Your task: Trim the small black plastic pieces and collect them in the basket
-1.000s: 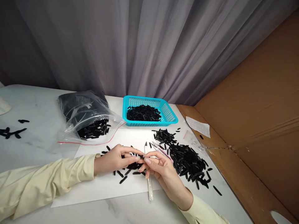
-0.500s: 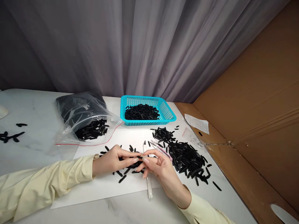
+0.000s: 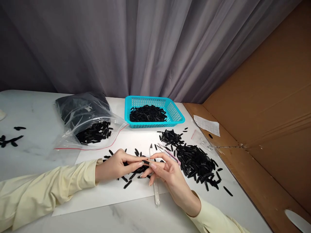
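Observation:
Between the fingertips of both hands is a small black strip, thin and elongated. My left hand pinches its left end, and my right hand pinches its right end, the other right fingers curled loosely below. Under the hands, several similar black pieces lie scattered on a white sheet. A craft knife with a pale handle lies partly beneath my right hand. Beside it rest small scissors with pink handles.
A turquoise basket holding black pieces stands at the back. Left of it lies an open zip bag of the same pieces. A large black heap spreads at right, near a plastic packet, a paper slip and a cardboard wall.
The view has shifted slightly. Both hands keep their pinch on the black strip, which shows a little more between the fingertips. Nothing else has visibly moved.

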Motion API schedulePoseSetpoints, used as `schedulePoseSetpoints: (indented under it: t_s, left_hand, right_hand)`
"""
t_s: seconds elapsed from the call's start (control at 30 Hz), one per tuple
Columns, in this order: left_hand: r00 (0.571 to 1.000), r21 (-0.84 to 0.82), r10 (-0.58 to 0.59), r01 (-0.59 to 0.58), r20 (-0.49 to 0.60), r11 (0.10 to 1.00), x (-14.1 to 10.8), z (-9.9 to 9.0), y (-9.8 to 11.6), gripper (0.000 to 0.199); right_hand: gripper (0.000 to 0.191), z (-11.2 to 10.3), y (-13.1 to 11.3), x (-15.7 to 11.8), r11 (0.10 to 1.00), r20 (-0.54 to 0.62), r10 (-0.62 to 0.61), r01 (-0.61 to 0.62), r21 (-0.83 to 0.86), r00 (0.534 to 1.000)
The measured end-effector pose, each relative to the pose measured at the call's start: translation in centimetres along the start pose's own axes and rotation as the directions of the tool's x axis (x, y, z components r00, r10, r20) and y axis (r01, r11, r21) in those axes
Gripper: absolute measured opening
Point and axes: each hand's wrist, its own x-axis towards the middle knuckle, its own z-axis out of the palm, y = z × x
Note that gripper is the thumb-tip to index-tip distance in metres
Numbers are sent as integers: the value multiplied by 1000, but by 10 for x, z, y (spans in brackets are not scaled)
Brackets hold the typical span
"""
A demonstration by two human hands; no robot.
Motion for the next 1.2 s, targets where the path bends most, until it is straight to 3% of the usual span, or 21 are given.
schedulePoseSetpoints:
  t_s: [0.4, 1.2]
  left_hand:
    - [961, 179, 271, -259, -47, 949, -4, 2, -5, 34]
    - [932, 209, 350, -326, -91, 922, -2, 3, -1, 34]
  right_hand:
    - [31, 1, -4, 3, 983, -7, 133, -131, 127, 991]
    - [29, -2, -5, 3, 973, 13, 189, -189, 130, 982]
